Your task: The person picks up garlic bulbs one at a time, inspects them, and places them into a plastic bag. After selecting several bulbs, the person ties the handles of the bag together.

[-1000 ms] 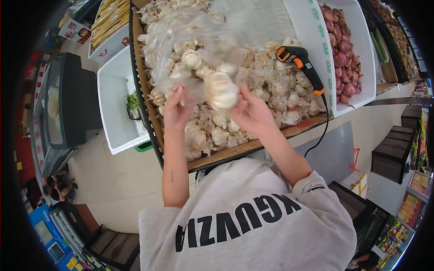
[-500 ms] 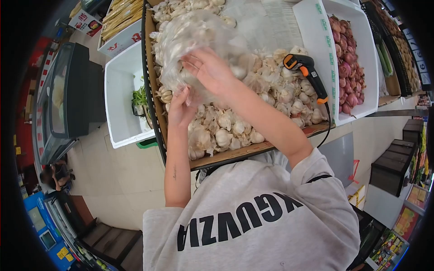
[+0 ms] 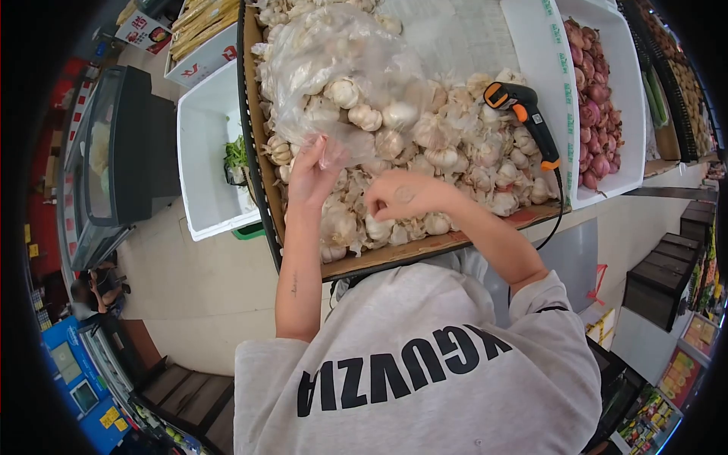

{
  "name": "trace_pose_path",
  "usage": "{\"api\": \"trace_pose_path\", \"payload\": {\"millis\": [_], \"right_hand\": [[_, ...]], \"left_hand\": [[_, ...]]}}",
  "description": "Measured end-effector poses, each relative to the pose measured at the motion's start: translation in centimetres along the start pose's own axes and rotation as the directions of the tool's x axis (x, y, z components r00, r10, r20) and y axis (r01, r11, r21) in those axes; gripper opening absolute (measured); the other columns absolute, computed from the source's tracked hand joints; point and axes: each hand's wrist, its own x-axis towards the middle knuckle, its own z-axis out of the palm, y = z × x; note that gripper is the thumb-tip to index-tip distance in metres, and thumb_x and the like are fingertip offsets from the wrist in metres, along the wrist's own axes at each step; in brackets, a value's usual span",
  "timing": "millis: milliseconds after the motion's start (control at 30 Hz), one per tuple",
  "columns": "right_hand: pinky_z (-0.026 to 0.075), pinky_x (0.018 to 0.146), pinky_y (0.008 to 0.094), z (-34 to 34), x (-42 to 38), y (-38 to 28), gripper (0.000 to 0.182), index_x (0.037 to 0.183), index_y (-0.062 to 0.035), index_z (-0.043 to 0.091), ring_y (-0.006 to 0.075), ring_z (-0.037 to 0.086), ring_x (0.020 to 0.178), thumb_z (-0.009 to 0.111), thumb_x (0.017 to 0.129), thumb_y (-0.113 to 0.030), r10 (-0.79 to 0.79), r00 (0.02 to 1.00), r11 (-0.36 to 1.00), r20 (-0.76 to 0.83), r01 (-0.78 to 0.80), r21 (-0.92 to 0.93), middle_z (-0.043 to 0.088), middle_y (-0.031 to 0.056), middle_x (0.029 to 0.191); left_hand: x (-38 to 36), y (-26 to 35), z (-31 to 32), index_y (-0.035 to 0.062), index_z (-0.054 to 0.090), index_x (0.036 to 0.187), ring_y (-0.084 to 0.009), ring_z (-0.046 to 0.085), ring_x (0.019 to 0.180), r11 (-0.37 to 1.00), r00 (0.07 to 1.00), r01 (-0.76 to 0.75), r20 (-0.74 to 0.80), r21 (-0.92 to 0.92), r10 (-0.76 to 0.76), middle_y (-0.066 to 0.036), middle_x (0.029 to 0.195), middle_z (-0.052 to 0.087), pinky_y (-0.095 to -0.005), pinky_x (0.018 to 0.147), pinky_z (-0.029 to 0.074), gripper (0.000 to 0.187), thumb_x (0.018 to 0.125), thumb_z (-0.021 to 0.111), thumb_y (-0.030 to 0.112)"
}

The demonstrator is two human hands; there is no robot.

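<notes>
My left hand [image 3: 313, 176] pinches the edge of a clear plastic bag [image 3: 303, 68], which spreads over the garlic at the upper left of the box. Loose garlic bulbs [image 3: 447, 158] fill the box around both hands. My right hand [image 3: 406, 196] is curled over the bulbs near the front edge, its fingers round a garlic bulb that shows partly under them. A black and orange scanner [image 3: 531, 125] lies on the garlic at the right, its cable hanging over the box edge.
A white foam box of red onions [image 3: 595, 114] stands on the right. On the left are a white foam box [image 3: 199, 152] with some greens [image 3: 236, 155] and a dark display case [image 3: 125, 152]. A person [image 3: 102, 288] is at the far left.
My right hand has come out from the bag and moved down to the garlic near the front edge, with its fingers now curled. My left hand still holds the bag, which has settled flatter.
</notes>
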Motion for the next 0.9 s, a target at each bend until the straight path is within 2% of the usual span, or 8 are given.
{"api": "trace_pose_path", "payload": {"millis": [67, 133, 233, 300, 633, 700, 800, 900], "right_hand": [[0.043, 0.054, 0.0315, 1.7, 0.5, -0.2, 0.010, 0.065, -0.0021, 0.058, 0.0249, 0.055, 0.061, 0.054, 0.057, -0.007, 0.024, 0.998, 0.996, 0.050, -0.019, -0.088, 0.056, 0.0126, 0.064], [0.043, 0.051, 0.0340, 3.3, 0.8, 0.0, 0.010, 0.063, -0.0017, 0.058, 0.0246, 0.056, 0.062, 0.053, 0.056, -0.006, 0.167, 0.986, 0.811, -0.014, -0.145, -0.567, 0.056, 0.0121, 0.063], [0.044, 0.050, 0.0344, 3.2, 0.5, 0.6, 0.009, 0.062, -0.0024, 0.058, 0.0248, 0.057, 0.063, 0.054, 0.056, -0.006, 0.196, 0.979, 0.796, -0.060, -0.194, -0.573, 0.057, 0.0120, 0.064], [0.045, 0.051, 0.0333, 3.0, 0.4, 0.6, 0.009, 0.062, -0.0032, 0.059, 0.0249, 0.057, 0.063, 0.054, 0.056, -0.006, 0.221, 0.974, 0.794, -0.044, -0.206, -0.572, 0.057, 0.0120, 0.065], [0.044, 0.057, 0.0322, 2.9, 0.2, -0.4, 0.010, 0.065, -0.0047, 0.060, 0.0246, 0.057, 0.069, 0.054, 0.057, -0.007, 0.321, 0.946, 0.805, 0.047, -0.247, -0.539, 0.058, 0.0118, 0.072], [0.044, 0.057, 0.0321, 3.9, 0.5, 0.3, 0.010, 0.065, -0.0047, 0.060, 0.0243, 0.057, 0.069, 0.054, 0.057, -0.007, 0.313, 0.950, 0.801, 0.008, -0.259, -0.540, 0.058, 0.0115, 0.072], [0.044, 0.057, 0.0324, 4.2, 0.8, 0.8, 0.009, 0.064, -0.0045, 0.059, 0.0245, 0.057, 0.068, 0.053, 0.057, -0.006, 0.309, 0.951, 0.802, -0.021, -0.272, -0.532, 0.058, 0.0119, 0.071], [0.044, 0.055, 0.0333, 3.8, 0.6, 0.7, 0.009, 0.062, -0.0034, 0.058, 0.0260, 0.056, 0.066, 0.052, 0.056, -0.006, 0.289, 0.957, 0.821, -0.030, -0.264, -0.507, 0.057, 0.0135, 0.068]], "left_hand": [[-0.2, -0.1, 0.4, 0.0081, 0.049, 0.082, -0.0098, 0.042, 0.059, 0.999, 0.999, -0.010, -0.051, 0.031, 0.012, 0.001, 0.061, 0.044, -0.0302, 0.069, 0.038, 0.007, 0.075, 0.051, 0.012], [-0.1, -0.1, 0.8, 0.0081, 0.050, 0.081, -0.0095, 0.042, 0.058, 0.998, 0.995, -0.020, -0.097, 0.062, 0.026, 0.002, 0.060, 0.044, -0.0302, 0.069, 0.038, 0.007, 0.076, 0.051, 0.011], [-0.2, 0.1, 0.4, 0.0085, 0.049, 0.080, -0.0092, 0.041, 0.057, 0.998, 0.994, -0.021, -0.103, 0.063, 0.028, 0.002, 0.058, 0.042, -0.0295, 0.068, 0.037, 0.006, 0.076, 0.051, 0.011], [-0.1, 0.2, 0.0, 0.0087, 0.049, 0.080, -0.0090, 0.039, 0.058, 0.999, 1.000, -0.011, 0.000, 0.038, 0.011, 0.002, 0.056, 0.040, -0.0289, 0.068, 0.037, 0.005, 0.075, 0.051, 0.012], [-0.1, 0.1, 0.8, 0.0082, 0.050, 0.074, -0.0087, 0.037, 0.056, 0.999, 0.993, -0.018, -0.117, 0.044, 0.023, 0.002, 0.054, 0.037, -0.0251, 0.064, 0.035, 0.003, 0.076, 0.049, 0.010], [0.1, 0.1, 0.1, 0.0069, 0.050, 0.076, -0.0093, 0.038, 0.057, 1.000, 0.999, 0.018, 0.026, 0.012, -0.018, 0.002, 0.056, 0.040, -0.0242, 0.063, 0.035, 0.003, 0.075, 0.050, 0.010], [0.1, 0.1, 0.2, 0.0059, 0.051, 0.076, -0.0095, 0.038, 0.056, 1.000, 0.999, 0.027, 0.025, -0.008, -0.027, 0.001, 0.056, 0.040, -0.0229, 0.060, 0.034, 0.004, 0.075, 0.051, 0.009], [0.0, 0.0, 1.1, 0.0058, 0.052, 0.077, -0.0093, 0.037, 0.055, 1.000, 0.992, -0.014, -0.122, 0.015, 0.016, 0.002, 0.055, 0.040, -0.0230, 0.056, 0.032, 0.003, 0.074, 0.051, 0.008]]}}
